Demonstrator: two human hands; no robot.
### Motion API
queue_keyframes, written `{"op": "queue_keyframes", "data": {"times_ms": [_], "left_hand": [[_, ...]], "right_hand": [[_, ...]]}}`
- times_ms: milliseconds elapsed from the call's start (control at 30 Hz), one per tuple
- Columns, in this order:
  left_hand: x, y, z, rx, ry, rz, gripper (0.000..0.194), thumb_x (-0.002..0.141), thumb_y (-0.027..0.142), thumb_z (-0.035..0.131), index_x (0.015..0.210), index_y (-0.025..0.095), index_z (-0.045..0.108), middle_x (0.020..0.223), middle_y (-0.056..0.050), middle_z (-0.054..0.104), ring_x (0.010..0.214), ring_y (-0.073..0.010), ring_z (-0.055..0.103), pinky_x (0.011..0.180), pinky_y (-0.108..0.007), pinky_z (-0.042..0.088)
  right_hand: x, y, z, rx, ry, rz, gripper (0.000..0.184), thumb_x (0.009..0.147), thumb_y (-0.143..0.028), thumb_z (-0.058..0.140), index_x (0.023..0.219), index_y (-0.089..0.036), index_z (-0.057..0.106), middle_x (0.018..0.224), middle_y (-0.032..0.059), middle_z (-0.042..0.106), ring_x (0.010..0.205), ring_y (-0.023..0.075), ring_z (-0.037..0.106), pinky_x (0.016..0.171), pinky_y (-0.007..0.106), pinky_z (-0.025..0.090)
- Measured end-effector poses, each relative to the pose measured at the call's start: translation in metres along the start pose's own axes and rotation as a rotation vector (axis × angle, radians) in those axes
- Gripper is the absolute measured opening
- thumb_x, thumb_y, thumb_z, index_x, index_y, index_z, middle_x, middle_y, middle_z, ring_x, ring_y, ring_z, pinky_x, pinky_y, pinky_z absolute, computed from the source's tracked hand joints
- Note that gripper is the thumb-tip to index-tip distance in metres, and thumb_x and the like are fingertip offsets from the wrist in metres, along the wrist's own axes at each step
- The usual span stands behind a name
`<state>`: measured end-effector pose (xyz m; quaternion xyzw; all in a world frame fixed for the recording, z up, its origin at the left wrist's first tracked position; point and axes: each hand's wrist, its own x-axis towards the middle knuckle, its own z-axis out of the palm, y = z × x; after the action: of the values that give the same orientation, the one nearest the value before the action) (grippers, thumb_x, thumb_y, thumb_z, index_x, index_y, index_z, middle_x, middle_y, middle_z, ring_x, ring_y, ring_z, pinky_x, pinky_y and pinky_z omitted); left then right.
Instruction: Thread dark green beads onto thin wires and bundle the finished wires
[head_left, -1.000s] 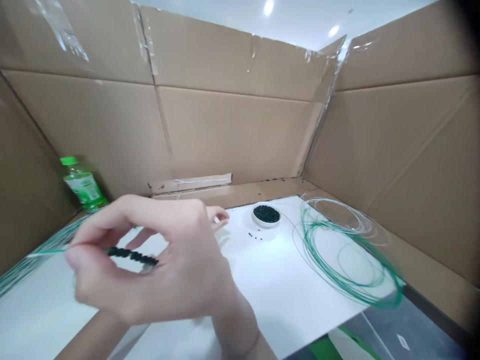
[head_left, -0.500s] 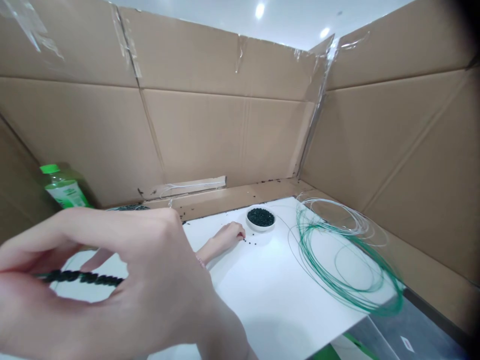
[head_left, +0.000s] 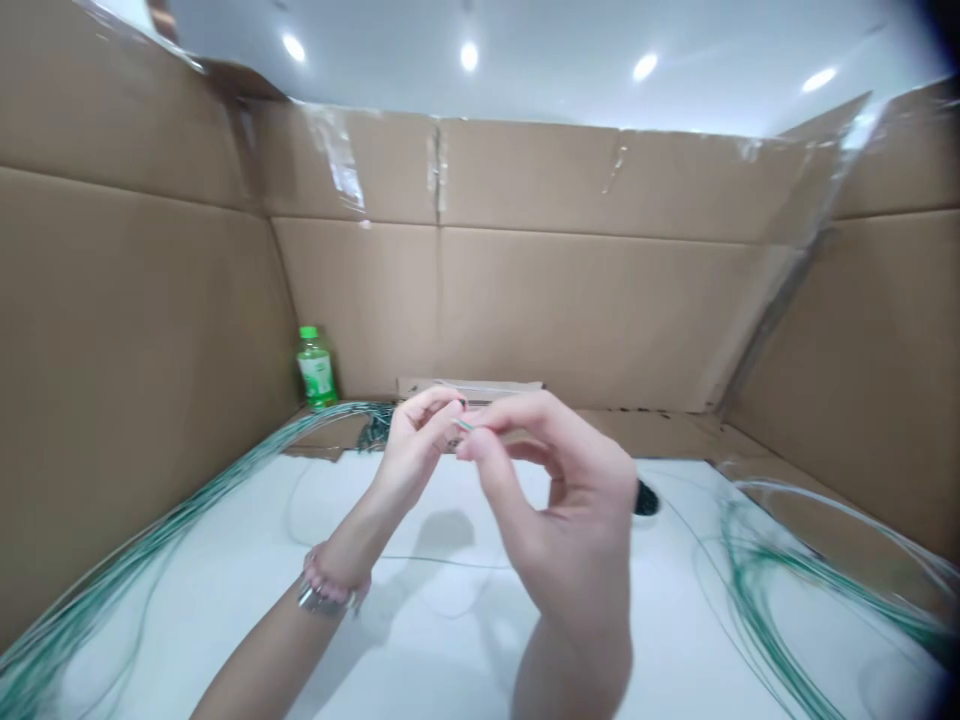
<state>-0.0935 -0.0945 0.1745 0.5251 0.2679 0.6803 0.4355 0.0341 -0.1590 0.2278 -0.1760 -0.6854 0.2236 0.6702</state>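
I am pinching the thin green wire [head_left: 463, 425] near its tip with my left hand [head_left: 416, 450] and right hand [head_left: 559, 480]; it seems light and springy, so it is best held there.

bead bowl [head_left: 646, 498]: mostly hidden behind right hand [head_left: 562, 490] | green wire coil [head_left: 754, 575]: cut off at right edge

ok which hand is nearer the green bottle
Left. The left hand is to the right of the bottle; the right hand is farther right, past the left hand.
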Motion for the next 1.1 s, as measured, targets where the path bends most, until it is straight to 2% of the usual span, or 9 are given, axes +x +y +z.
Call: {"op": "queue_keyframes", "data": {"times_ms": [100, 233, 500, 867, 1100], "left_hand": [[-0.022, 0.043, -0.007, -0.100, 0.024, 0.080, 0.022, 0.074, 0.033, 0.077, 0.076, 0.015, 0.066, 0.069, 0.001, 0.061, 0.059, -0.0072, 0.056, 0.058, -0.017, 0.050], [-0.040, 0.063, -0.006, -0.268, -0.052, 0.097, 0.011, 0.077, 0.025, 0.076, 0.073, 0.017, 0.070, 0.068, 0.001, 0.063, 0.059, -0.0057, 0.058, 0.060, -0.014, 0.050], [-0.042, 0.071, -0.010, -0.284, -0.109, 0.107, 0.006, 0.079, 0.021, 0.074, 0.075, 0.017, 0.073, 0.069, 0.002, 0.064, 0.061, -0.0043, 0.060, 0.063, -0.011, 0.052], [-0.046, 0.069, -0.018, -0.161, -0.148, 0.138, 0.004, 0.083, 0.021, 0.069, 0.081, 0.020, 0.071, 0.078, 0.000, 0.066, 0.070, -0.0085, 0.064, 0.068, -0.017, 0.056], [-0.047, 0.068, -0.018, -0.159, -0.155, 0.150, 0.004, 0.085, 0.021, 0.068, 0.083, 0.020, 0.071, 0.079, 0.000, 0.066, 0.072, -0.0089, 0.066, 0.069, -0.018, 0.057]], "right_hand": [[-0.002, -0.001, 0.007, -0.082, -0.028, -0.035, 0.015, 0.082, -0.005, 0.057, 0.082, -0.019, 0.061, 0.087, -0.0028, 0.068, 0.085, 0.0081, 0.066, 0.071, 0.016, 0.057], [-0.006, -0.004, 0.020, -0.104, -0.063, -0.074, 0.016, 0.079, -0.002, 0.057, 0.077, -0.018, 0.057, 0.094, -0.0011, 0.068, 0.092, 0.0087, 0.066, 0.073, 0.015, 0.057], [-0.011, -0.004, 0.035, -0.156, -0.015, -0.125, 0.020, 0.074, 0.003, 0.059, 0.077, -0.017, 0.058, 0.092, 0.0009, 0.069, 0.088, 0.0119, 0.067, 0.064, 0.017, 0.058], [-0.011, -0.005, 0.035, -0.182, -0.009, -0.183, 0.021, 0.075, 0.003, 0.058, 0.077, -0.018, 0.060, 0.085, 0.0025, 0.069, 0.080, 0.0134, 0.068, 0.058, 0.019, 0.058], [-0.012, -0.007, 0.034, -0.190, -0.015, -0.172, 0.022, 0.075, 0.004, 0.059, 0.078, -0.018, 0.060, 0.090, 0.0030, 0.070, 0.078, 0.0122, 0.067, 0.057, 0.019, 0.058]]}}
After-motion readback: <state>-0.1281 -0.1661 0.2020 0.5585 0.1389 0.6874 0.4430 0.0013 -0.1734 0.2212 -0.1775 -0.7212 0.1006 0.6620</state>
